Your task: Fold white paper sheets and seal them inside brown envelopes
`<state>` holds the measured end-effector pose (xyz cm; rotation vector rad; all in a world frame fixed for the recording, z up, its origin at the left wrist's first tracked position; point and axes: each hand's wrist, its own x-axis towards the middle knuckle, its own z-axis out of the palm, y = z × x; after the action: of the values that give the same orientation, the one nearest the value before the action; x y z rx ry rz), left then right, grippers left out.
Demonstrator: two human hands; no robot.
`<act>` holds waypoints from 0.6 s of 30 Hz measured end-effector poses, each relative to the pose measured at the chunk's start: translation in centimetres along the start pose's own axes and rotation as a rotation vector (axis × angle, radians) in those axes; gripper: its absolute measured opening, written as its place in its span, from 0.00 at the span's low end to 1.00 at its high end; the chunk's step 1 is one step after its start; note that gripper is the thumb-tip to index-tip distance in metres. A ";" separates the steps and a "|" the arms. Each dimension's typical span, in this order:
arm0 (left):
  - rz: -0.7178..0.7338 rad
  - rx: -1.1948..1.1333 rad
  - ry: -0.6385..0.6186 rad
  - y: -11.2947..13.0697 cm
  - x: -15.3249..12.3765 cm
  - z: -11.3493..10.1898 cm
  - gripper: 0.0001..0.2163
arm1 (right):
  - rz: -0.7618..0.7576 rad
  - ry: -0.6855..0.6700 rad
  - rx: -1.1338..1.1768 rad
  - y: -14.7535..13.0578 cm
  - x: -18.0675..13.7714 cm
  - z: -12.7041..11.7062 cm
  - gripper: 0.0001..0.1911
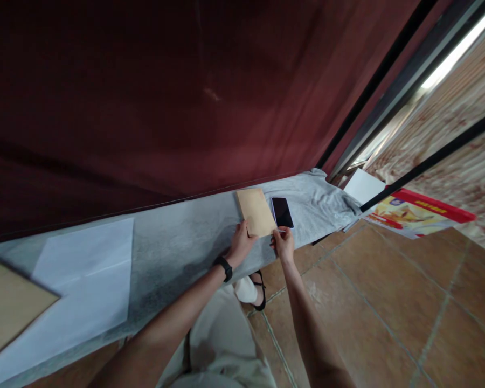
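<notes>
A small brown paper packet (256, 210), perhaps an envelope or folded sheet, lies on the grey bench top. My left hand (240, 245), with a black band at the wrist, grips its near left edge, thumb on top. At the packet's near right corner, my right hand (283, 243) is closed in a pinch. A thin pale sliver shows at its fingertips, too small to name. Just beyond that hand lies a phone (282, 212) with a dark screen, close beside the packet.
White sheets (89, 269) and a larger brown sheet (12, 307) lie at the left. Grey cloth (319, 199) covers the bench's right end. A dark red curtain-like surface (165, 108) rises behind. Black poles (428, 161) and a printed red-yellow box (420, 213) stand right.
</notes>
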<state>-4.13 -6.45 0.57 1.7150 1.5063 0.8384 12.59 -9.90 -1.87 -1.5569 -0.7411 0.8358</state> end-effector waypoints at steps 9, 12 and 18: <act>0.025 0.011 -0.024 -0.1 -1.4 -0.8 0.20 | -0.009 0.008 0.054 -0.3 -0.2 -0.1 0.27; 0.116 0.066 -0.008 -1.6 -4.4 -3.0 0.19 | -0.046 0.028 0.076 0.0 -1.1 -0.4 0.25; 0.155 0.519 0.294 -8.9 -13.5 -12.8 0.24 | -0.170 -0.014 0.030 1.2 -4.1 -1.3 0.23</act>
<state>-21.16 -18.04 -0.18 2.1772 1.9316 0.8572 11.45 -14.12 -2.49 -1.4407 -0.8550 0.7292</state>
